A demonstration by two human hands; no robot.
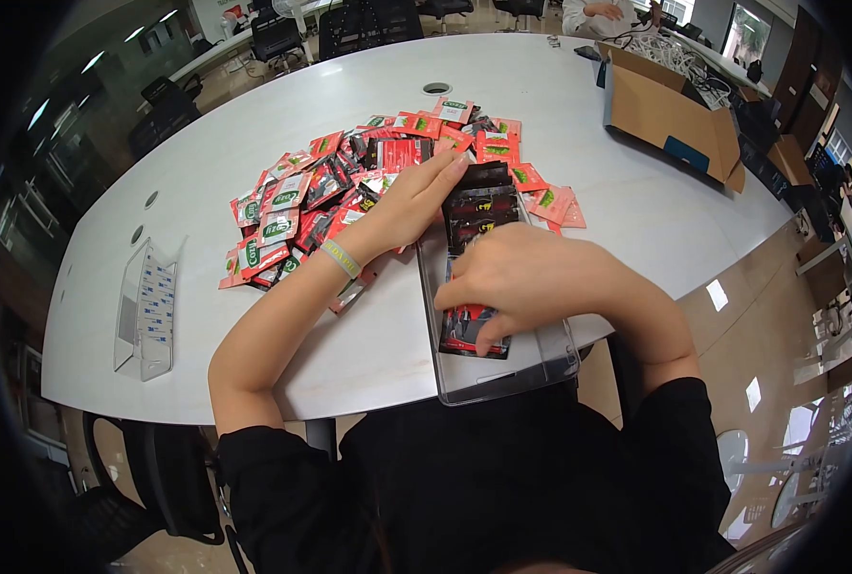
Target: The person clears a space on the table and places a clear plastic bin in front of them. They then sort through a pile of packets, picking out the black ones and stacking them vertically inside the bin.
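Observation:
A clear plastic tray (557, 352) lies at the table's front edge, with a row of dark and red sachets (478, 206) in it. My left hand (416, 203) rests along the row's upper left side; what its fingers hold, if anything, is hidden. Over the lower part of the row is my right hand (519, 277), its thumb and fingers apart around a red and black sachet (470, 330). Left of the tray and partly behind my left forearm spreads a pile of red, pink and black sachets (280, 195).
A second clear tray (161, 316) with blue-printed strips stands at the table's left. An open cardboard box (657, 107) sits at the back right, beside white cables (670, 55). A person in white (588, 17) is at the far edge. Chairs stand around.

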